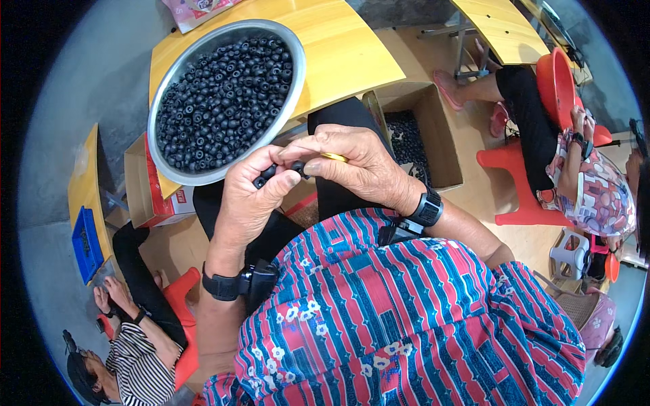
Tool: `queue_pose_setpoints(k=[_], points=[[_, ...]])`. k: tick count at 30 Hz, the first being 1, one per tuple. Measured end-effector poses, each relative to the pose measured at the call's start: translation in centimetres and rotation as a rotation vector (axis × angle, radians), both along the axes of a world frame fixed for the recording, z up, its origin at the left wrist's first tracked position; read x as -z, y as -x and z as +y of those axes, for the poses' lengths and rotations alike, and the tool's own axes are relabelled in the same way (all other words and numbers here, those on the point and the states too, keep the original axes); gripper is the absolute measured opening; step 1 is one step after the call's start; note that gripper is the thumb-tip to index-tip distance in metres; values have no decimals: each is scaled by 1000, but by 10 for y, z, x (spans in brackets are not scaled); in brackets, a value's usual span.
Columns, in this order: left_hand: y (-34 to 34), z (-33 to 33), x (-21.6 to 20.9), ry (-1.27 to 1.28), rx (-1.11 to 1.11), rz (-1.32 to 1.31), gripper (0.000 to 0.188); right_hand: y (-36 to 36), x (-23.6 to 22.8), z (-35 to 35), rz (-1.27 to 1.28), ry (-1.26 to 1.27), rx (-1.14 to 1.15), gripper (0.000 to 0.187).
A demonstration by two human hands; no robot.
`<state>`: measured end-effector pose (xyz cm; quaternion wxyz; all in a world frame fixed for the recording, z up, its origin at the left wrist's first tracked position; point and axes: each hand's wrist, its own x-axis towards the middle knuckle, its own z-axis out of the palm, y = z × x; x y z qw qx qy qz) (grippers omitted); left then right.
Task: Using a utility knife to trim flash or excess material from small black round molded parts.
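Small black parts (298, 167) lie pinched between both hands (238, 196).

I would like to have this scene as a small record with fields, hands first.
Left hand: pinching small black parts
Right hand: pinching another black part
Metal bowl: filled with similar parts, on yellow table
Cardboard box: open, dark parts inside
Person at left: seated on red seat
Person at right: seated on red stool

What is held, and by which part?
Left hand pinches at least one small black piece by its outer side; right hand pinches another black piece near its thumb tip, exact hold partly hidden.
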<state>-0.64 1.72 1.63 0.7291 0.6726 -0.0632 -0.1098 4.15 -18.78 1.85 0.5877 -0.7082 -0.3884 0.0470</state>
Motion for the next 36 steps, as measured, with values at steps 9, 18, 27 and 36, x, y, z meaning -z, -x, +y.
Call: queue_pose_setpoints(k=[9, 18, 27, 36], points=[[7, -16, 26, 662, 21, 290, 31, 2, 7, 5, -62, -56, 17, 29], [12, -25, 24, 744, -12, 380, 17, 5, -1, 5, -223, 88, 156, 28], [16, -20, 28, 737, -58, 208, 22, 3, 5, 1, -260, 107, 142, 19], [16, -24, 22, 634, -69, 140, 23, 4, 5, 1, -399, 208, 155, 24]])
